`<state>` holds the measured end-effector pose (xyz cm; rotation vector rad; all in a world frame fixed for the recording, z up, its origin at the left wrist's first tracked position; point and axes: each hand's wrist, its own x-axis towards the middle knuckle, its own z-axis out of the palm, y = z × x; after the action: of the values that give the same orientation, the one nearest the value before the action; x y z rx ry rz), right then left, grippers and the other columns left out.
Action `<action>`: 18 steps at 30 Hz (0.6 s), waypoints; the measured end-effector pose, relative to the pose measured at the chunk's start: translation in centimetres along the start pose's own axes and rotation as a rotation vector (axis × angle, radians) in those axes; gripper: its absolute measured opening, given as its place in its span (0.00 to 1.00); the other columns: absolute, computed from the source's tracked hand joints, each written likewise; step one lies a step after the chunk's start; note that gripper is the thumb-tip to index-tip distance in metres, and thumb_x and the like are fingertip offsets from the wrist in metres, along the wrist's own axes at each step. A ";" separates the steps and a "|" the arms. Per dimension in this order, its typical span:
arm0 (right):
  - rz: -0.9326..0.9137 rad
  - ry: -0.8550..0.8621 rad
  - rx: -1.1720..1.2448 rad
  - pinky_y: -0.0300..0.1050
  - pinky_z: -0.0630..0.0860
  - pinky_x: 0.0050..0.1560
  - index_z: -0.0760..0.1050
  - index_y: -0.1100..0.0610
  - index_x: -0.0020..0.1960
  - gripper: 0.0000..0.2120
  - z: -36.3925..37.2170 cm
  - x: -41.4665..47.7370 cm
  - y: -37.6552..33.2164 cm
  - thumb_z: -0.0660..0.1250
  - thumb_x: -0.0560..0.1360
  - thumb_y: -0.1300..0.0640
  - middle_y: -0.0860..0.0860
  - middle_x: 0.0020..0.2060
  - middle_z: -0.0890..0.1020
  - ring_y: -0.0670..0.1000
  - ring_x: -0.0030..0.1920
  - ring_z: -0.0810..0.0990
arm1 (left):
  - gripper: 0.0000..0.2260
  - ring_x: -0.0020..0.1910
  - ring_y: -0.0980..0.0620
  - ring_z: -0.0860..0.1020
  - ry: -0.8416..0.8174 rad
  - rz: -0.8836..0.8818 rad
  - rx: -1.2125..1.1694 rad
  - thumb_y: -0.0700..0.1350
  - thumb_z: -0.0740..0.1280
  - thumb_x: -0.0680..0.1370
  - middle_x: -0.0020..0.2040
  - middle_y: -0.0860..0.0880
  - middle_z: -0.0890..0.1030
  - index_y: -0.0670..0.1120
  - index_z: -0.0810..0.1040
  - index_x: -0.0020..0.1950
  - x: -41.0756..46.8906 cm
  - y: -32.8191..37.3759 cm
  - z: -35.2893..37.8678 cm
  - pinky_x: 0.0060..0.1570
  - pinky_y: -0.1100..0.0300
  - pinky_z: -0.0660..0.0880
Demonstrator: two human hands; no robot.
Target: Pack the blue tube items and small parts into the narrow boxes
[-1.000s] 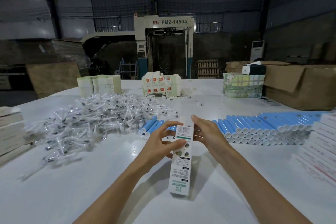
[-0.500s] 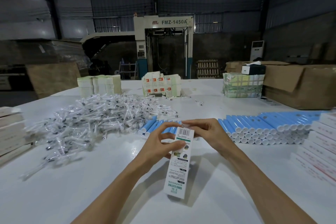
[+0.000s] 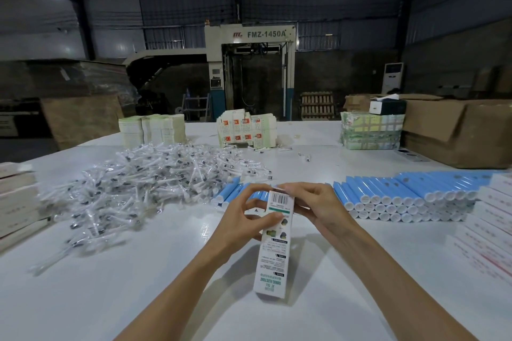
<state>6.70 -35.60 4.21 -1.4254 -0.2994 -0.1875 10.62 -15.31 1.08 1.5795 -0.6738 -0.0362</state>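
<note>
A narrow white box [image 3: 273, 252] with green print and a barcode stands tilted in the middle of the white table [image 3: 138, 285], its far end raised. My left hand [image 3: 243, 219] grips its upper part, thumb on the printed face. My right hand [image 3: 313, 205] curls over the top end, fingertips pinching the flap there. Behind my hands lie rows of blue tubes [image 3: 401, 194] with white caps, stretching to the right. A big heap of small parts in clear wrappers [image 3: 144, 183] covers the table's left half.
Stacks of flat white boxes lie at the right edge [image 3: 493, 224] and the left edge [image 3: 16, 199]. At the back stand leaflet stacks [image 3: 151, 130], folded cartons [image 3: 246, 130], a wrapped bundle [image 3: 371, 130] and a brown cardboard box [image 3: 460, 130].
My right hand has come in from beside the box onto its top end and closed over the flap. The box has tilted slightly, and the left hand keeps its grip.
</note>
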 end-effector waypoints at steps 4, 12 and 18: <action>0.002 0.036 0.003 0.43 0.83 0.51 0.88 0.59 0.54 0.08 0.2 0.1 0.2 0.70 0.81 0.59 0.60 0.50 0.88 0.56 0.51 0.88 | 0.28 0.48 0.41 0.89 0.002 0.010 -0.042 0.50 0.81 0.75 0.54 0.46 0.88 0.57 0.70 0.70 -0.1 0.0 0.0 0.37 0.57 0.82; 0.024 0.058 0.010 0.44 0.84 0.49 0.89 0.59 0.51 0.07 -0.2 0.3 0.1 0.71 0.80 0.61 0.61 0.50 0.88 0.56 0.50 0.88 | 0.31 0.48 0.41 0.89 -0.046 0.039 -0.018 0.46 0.80 0.76 0.56 0.47 0.87 0.60 0.70 0.74 -0.4 0.3 0.2 0.38 0.57 0.83; 0.025 -0.014 -0.004 0.44 0.83 0.55 0.88 0.61 0.53 0.08 -0.5 0.1 0.1 0.72 0.80 0.58 0.61 0.51 0.88 0.56 0.53 0.87 | 0.29 0.48 0.42 0.89 -0.038 0.026 -0.019 0.45 0.80 0.77 0.54 0.49 0.87 0.62 0.72 0.73 -0.4 0.4 0.2 0.38 0.57 0.83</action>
<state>6.87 -36.12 4.12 -1.4339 -0.2929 -0.1578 10.03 -15.32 1.22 1.5542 -0.7220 -0.0532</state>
